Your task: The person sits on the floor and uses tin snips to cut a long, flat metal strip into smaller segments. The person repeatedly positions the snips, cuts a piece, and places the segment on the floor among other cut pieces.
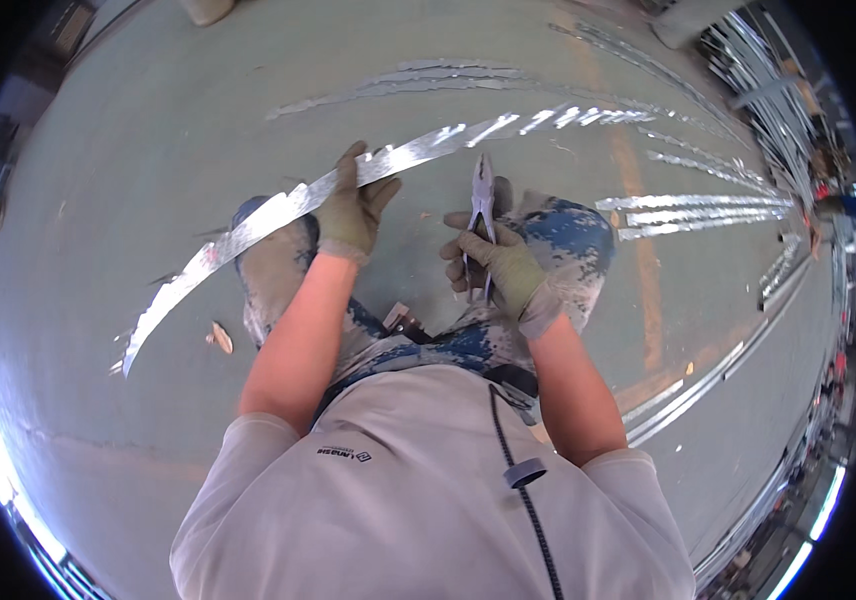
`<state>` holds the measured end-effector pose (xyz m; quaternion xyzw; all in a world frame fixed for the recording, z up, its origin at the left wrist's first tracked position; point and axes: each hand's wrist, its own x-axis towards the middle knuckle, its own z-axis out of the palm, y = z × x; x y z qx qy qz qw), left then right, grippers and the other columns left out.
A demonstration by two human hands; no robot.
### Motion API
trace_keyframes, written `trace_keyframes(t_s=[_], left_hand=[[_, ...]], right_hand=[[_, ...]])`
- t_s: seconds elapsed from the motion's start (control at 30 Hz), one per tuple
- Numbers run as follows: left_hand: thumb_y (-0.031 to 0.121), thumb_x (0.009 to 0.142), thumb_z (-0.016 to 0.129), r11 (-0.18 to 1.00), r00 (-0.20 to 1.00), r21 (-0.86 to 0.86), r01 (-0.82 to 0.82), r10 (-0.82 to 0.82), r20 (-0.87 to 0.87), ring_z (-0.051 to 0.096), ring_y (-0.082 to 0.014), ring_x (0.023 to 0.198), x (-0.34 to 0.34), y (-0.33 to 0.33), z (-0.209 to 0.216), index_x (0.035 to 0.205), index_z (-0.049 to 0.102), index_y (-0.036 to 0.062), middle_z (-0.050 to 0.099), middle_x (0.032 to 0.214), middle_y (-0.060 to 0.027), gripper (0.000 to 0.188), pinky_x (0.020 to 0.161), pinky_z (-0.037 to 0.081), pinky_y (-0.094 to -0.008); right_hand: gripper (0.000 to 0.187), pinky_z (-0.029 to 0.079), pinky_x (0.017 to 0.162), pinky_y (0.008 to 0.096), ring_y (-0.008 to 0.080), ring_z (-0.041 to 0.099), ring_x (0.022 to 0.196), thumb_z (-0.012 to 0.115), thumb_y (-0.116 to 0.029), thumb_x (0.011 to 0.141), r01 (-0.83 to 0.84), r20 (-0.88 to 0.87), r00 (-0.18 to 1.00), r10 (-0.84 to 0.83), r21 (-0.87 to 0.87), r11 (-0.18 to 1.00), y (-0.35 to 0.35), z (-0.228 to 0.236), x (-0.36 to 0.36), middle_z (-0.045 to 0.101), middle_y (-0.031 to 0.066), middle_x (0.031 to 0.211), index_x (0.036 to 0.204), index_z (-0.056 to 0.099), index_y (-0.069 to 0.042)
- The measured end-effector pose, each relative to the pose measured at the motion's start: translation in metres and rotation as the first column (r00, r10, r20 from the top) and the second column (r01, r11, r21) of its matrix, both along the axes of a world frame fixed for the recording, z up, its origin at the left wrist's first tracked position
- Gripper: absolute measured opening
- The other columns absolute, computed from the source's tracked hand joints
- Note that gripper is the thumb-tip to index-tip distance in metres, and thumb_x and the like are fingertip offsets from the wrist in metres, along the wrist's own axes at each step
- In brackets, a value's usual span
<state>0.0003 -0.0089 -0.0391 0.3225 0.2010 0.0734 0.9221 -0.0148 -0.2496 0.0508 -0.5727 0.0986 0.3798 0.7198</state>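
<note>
A long, shiny metal strip (268, 222) with notched tabs along its far edge runs across in front of me, from the lower left to the upper right. My left hand (352, 208), in a grey-green work glove, grips it near the middle, fingers wrapped round the strip. In my gloved right hand (508, 265) is a pair of pliers (483, 195), its handles within my fingers and its jaws pointing away from me. The pliers' tips stay a little short of the strip and apart from it. My knees, in camouflage trousers, are bent beneath both hands.
More notched strips (448, 75) lie on the grey floor (148, 150) beyond, with others (698, 208) at the right. A heap of metal profiles (763, 95) is at the far right. Long thin bars (693, 395) lie near right. A small brown scrap (220, 337) sits at left.
</note>
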Motion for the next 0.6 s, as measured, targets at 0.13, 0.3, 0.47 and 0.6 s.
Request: trace_keyframes(t_s=[0.13,0.3,0.47,0.6], left_hand=[[0.04,0.111,0.051,0.999,1.0,-0.034,-0.019,0.019,-0.013,0.072,-0.0283,0.108,-0.001,0.0,0.004,0.145,0.053,0.0104,0.064,0.136,-0.0133,0.045,0.1,0.06,-0.0463],[0.038,0.111,0.051,0.994,1.0,-0.112,-0.009,0.01,0.016,0.072,-0.0308,0.109,-0.002,-0.002,0.003,0.145,0.052,0.008,0.064,0.135,-0.0152,0.046,0.099,0.06,-0.046],[0.038,0.111,0.051,0.99,0.999,-0.141,0.0,0.005,0.033,0.071,-0.0315,0.111,-0.002,-0.001,-0.004,0.144,0.052,0.0051,0.064,0.134,-0.0167,0.047,0.098,0.06,-0.0455],[0.037,0.111,0.05,0.99,1.0,-0.138,-0.01,0.01,0.0,0.07,-0.032,0.112,-0.002,-0.001,-0.004,0.144,0.052,0.0051,0.064,0.134,-0.0171,0.046,0.097,0.059,-0.0452]], right_hand=[[0.045,0.059,0.066,0.0309,0.0158,0.067,0.074,0.06,-0.033,0.107,-0.206,0.025,0.976,0.218,-0.232,0.951,0.016,-0.02,-0.004,0.07,0.0107,0.101,0.14,0.057,-0.003],[0.045,0.056,0.064,0.03,0.0153,0.067,0.075,0.057,-0.036,0.108,-0.353,0.111,0.898,0.426,-0.398,0.847,0.031,-0.029,-0.001,0.07,0.0102,0.1,0.139,0.057,-0.004],[0.044,0.055,0.063,0.0296,0.0144,0.065,0.076,0.055,-0.035,0.108,-0.371,0.079,0.897,0.435,-0.403,0.837,0.042,-0.042,0.011,0.069,0.0081,0.101,0.14,0.057,-0.004],[0.043,0.053,0.061,0.0294,0.0138,0.065,0.074,0.058,-0.036,0.107,-0.376,0.067,0.896,0.44,-0.415,0.829,0.044,-0.051,0.018,0.068,0.0059,0.097,0.137,0.059,-0.005]])
